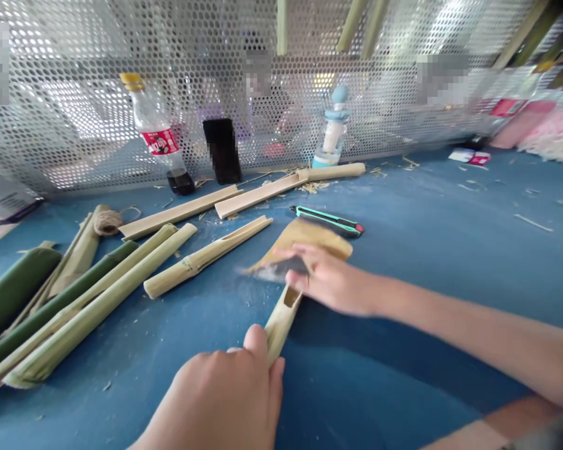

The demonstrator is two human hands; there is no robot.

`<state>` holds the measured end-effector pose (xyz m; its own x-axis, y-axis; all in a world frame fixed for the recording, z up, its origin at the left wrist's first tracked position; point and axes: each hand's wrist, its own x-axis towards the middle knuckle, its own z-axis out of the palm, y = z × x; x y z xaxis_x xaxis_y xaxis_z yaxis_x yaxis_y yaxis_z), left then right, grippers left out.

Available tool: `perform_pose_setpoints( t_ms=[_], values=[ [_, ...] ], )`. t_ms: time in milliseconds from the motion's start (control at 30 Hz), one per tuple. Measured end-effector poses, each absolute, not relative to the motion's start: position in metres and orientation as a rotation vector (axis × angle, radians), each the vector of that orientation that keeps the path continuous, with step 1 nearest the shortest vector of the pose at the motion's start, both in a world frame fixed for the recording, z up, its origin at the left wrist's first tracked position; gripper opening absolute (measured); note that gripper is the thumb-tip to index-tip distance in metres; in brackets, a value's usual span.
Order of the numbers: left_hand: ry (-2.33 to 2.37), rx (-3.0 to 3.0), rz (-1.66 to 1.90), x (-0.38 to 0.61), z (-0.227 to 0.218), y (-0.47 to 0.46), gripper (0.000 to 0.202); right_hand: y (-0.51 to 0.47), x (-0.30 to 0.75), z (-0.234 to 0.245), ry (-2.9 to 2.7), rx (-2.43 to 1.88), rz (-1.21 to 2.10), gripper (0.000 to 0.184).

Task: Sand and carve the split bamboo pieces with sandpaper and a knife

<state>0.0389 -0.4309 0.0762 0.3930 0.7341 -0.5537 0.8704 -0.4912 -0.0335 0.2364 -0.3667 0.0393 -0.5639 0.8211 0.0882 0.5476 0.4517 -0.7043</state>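
Observation:
My left hand [220, 394] is closed round the near end of a short, pale bamboo piece [281, 315] that points away from me on the blue table [426, 262]. My right hand [331, 278] pinches a sheet of brown sandpaper [304, 240] and presses its folded, grey underside against the far, notched end of that bamboo piece. The sandpaper's edge is blurred by motion. A teal and black utility knife [328, 220] lies just beyond the sandpaper.
Several split bamboo lengths, green [51, 300] and pale [206, 253], lie to the left. A ball of twine [107, 220], a cola bottle [157, 134], a black object [222, 150] and a blue-capped bottle [332, 131] stand by the perforated metal screen [75, 94].

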Motion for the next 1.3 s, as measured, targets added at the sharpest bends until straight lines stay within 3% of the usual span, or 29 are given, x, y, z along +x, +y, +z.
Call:
perform_pose_setpoints(
  t_ms=[100,167,300,533,733,967,1167,1300],
  values=[
    [1.386,2.364,-0.791,0.038,0.078,-0.43,0.041,-0.376,0.23,0.041,-2.446,-0.901,0.975,0.043],
    [1.414,2.343,-0.79,0.039,0.079,-0.43,0.041,-0.37,0.234,0.04,-2.412,-1.015,0.921,0.043],
    [1.457,2.362,-0.729,0.04,0.079,-0.432,0.039,-0.346,0.258,0.035,-2.293,-1.311,0.621,0.041],
    [1.514,2.529,-0.777,0.027,0.074,-0.427,0.045,-0.35,0.269,0.04,-2.451,-1.062,0.087,0.028],
    [1.424,2.591,-0.843,0.03,0.07,-0.427,0.05,-0.329,0.278,0.027,-2.58,-0.95,0.211,0.038],
    [1.475,2.493,-0.913,0.035,0.071,-0.431,0.047,-0.375,0.248,0.032,-2.634,-0.584,0.163,0.04],
    [1.564,2.514,-0.834,0.035,0.067,-0.432,0.045,-0.338,0.271,0.029,-2.552,-0.892,0.047,0.043],
    [1.586,2.556,-0.777,0.036,0.064,-0.434,0.04,-0.342,0.262,0.031,-2.604,-0.673,0.121,0.041]
  ],
)
